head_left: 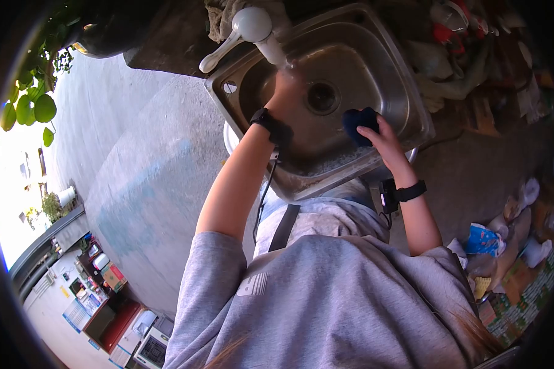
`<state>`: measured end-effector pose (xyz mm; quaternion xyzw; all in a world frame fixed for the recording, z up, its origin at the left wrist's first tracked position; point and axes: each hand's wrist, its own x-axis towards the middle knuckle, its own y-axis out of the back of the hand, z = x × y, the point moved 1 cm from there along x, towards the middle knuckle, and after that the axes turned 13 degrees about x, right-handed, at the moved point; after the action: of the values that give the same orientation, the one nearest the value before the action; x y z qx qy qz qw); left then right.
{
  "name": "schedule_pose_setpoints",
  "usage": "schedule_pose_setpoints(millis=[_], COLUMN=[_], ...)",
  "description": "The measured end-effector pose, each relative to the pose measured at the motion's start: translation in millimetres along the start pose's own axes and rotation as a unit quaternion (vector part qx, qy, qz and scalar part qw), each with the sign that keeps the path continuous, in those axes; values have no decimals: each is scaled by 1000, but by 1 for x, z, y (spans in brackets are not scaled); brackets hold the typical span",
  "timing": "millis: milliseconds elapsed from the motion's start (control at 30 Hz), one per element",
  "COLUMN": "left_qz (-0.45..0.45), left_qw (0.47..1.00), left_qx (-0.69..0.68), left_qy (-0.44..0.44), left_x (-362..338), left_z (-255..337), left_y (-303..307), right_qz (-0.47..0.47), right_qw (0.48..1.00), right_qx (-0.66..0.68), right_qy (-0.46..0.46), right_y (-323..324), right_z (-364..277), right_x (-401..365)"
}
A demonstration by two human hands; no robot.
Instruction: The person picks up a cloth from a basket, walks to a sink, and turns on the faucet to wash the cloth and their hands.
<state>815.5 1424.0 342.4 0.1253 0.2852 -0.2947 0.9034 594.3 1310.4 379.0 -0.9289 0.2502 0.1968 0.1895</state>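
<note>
Here, the left hand (287, 92) sits under the water running from the white faucet (252, 27), above the drain (322, 97). It is blurred, so I cannot tell whether its fingers are spread or curled. The right hand (384, 138) grips a dark blue sponge (360, 123) inside the steel sink (350, 172), near its front wall. The rinse probably goes best with both hands kept low over the basin, so splashes stay inside.

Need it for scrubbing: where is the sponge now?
In the head view, the blue sponge sits in the right hand, inside the steel sink, just right of the drain.
</note>
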Motion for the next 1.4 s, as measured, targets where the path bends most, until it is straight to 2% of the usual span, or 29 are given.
schedule_pose_setpoints(millis=[67, 133, 167, 233, 333, 367, 467, 500, 600, 667, 733, 800, 833, 933, 1033, 1133, 1233, 1333, 1400], left_qz=[-47, -28, -18, -75, -151, -174, -142, -126, -82, -53, -43, -50, -64, -18, -35, -54, 52, 127, 119], left_qw=[993, 997, 999, 995, 988, 984, 986, 987, 991, 998, 999, 975, 965, 952, 933, 936, 959, 967, 980], left_qx=[96, 63, 46, 61, 34, 17, 34, -4, -68, 31, -16, -211, -250, -292, -350, -347, -279, -210, -93], left_qy=[-49, -29, -18, 10, 28, 29, 74, 100, 85, 13, 2, 48, 42, 86, 70, 23, 7, -68, -130], left_x=[15, 1, -9, -15, -36, -45, -59, -64, -80, -89, -89, -79, -77, -83, -80, -72, -76, -65, -62], left_z=[-17, -9, -4, -5, -3, -2, -4, -5, -4, 0, -4, -4, -6, 4, 4, -4, 4, -1, -2], left_y=[7, 0, -1, 2, 10, 12, 16, 17, 28, 37, 38, 35, 36, 35, 37, 38, 29, 25, 26], right_qz=[1, 0, -9, -29, -17, -52, -7, -8, -27, -67, -52, -34, -17, -76, -122, -92, 26, -34, -71], right_qw=[1000, 1000, 999, 983, 915, 902, 917, 923, 947, 966, 980, 989, 993, 996, 977, 953, 993, 987, 963], right_qx=[-9, -22, 35, 147, 333, 358, 346, 329, 258, 182, 125, 70, 51, 49, -167, -232, -83, 98, 174], right_qy=[-4, -5, -39, -108, -225, -234, -198, -197, -191, -170, -147, -123, -106, 26, 51, 170, 82, -126, -193], right_y=[-2, -5, -8, -20, -29, -31, -50, -56, -74, -81, -98, -112, -116, -120, -118, -112, -106, -97, -99], right_z=[0, 1, -1, -12, -7, -5, -6, -8, -11, -8, -18, -24, -23, -10, -13, -13, 0, -6, -15], right_x=[1, 3, 5, 10, 33, 42, 57, 62, 78, 91, 89, 90, 92, 101, 110, 113, 111, 106, 99])
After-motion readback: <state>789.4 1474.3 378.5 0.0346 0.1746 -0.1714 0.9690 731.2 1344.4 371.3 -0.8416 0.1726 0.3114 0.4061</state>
